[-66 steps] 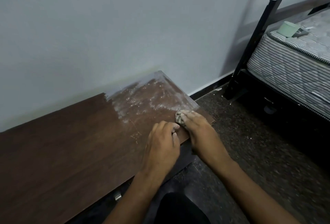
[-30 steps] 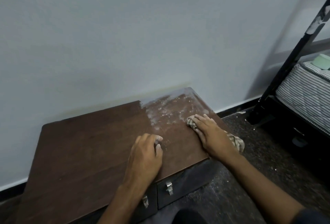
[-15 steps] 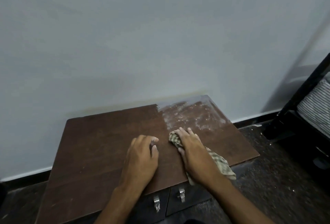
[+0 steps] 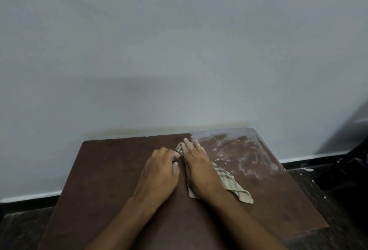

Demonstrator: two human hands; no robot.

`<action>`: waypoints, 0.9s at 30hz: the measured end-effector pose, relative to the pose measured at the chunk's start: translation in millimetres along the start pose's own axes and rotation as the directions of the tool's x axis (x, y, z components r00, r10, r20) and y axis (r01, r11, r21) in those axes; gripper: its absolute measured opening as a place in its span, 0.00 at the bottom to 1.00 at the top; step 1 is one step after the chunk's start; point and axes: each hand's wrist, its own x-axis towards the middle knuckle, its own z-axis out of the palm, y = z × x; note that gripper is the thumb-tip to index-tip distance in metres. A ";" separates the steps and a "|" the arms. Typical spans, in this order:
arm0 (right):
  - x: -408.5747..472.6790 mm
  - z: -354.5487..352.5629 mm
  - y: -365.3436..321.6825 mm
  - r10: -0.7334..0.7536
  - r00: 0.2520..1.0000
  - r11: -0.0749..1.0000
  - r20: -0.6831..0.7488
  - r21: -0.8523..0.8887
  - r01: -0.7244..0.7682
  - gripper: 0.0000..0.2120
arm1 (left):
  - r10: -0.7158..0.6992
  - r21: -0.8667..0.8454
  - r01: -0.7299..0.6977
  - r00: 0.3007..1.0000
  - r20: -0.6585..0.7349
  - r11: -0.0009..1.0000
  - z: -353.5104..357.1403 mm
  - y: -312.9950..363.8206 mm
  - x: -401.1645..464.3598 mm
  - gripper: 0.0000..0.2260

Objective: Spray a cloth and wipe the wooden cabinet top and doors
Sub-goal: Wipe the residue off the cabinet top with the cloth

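The right hand (image 4: 201, 167) presses the cloth (image 4: 229, 180) flat-fingered at the cabinet top's (image 4: 111, 170) centre; left hand (image 4: 159, 172) rests curled, empty. Firm overlapping strokes toward two o'clock should clear the dusty patch (image 4: 237, 150).

two hands, left hand (image 4: 159, 172), right hand (image 4: 199, 167), one cloth (image 4: 231, 182), one cabinet top (image 4: 103, 170)

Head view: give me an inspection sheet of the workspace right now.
Surface: wooden cabinet top, dark, with a whitish dusty patch at the far right corner.
Job's things: checked cloth flat on the top; no spray bottle seen.
Clutter: nothing seen.
Hands: right hand presses the cloth with straight fingers; left hand rests on bare wood beside it, fingers curled.
Cables: nothing seen.
Surroundings: pale wall behind, dark floor at the right.
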 end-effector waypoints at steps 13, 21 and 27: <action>37.4 10.3 -0.1 -0.162 0.986 0.985 0.050 0.064 0.159 0.22 | -0.030 -0.039 0.031 0.999 0.022 0.999 -11.2 -26.2 35.8 0.07; 73.4 17.4 15.3 0.035 0.999 0.999 -0.001 -0.019 -0.035 0.23 | -0.076 -0.054 0.075 0.997 -0.012 0.996 -28.9 -32.8 21.1 0.11; -15.3 20.4 -35.5 -0.245 0.965 0.967 0.099 0.091 0.236 0.26 | -0.077 -0.072 0.077 0.997 -0.008 0.994 -28.1 -27.8 14.2 0.11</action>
